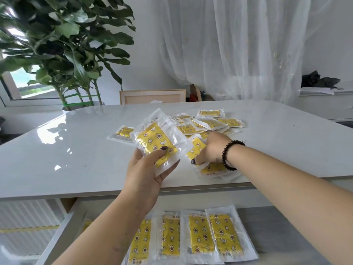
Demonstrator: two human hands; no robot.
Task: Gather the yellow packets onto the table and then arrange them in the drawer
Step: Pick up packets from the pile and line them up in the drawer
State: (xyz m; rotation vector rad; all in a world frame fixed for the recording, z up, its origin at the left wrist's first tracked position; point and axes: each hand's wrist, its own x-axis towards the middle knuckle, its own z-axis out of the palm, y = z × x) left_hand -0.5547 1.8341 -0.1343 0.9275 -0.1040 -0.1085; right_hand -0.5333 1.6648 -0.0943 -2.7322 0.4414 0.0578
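Gathering looks done: a loose heap of clear-plastic yellow patterned packets point(206, 123) sits far right on the glossy white worktop point(57, 150), one stray packet point(122, 133) lying left of it. Arranging is partly done; a row of packets point(191, 236) already lies flat in the open white drawer point(63, 232) near the person. Left hand point(145, 173) has its fingers point(156, 155) gripping a small stack of packets point(158, 140). Right hand point(212, 150) pinches another packet point(195, 148) at the heap's near edge. Most of the heap is left.
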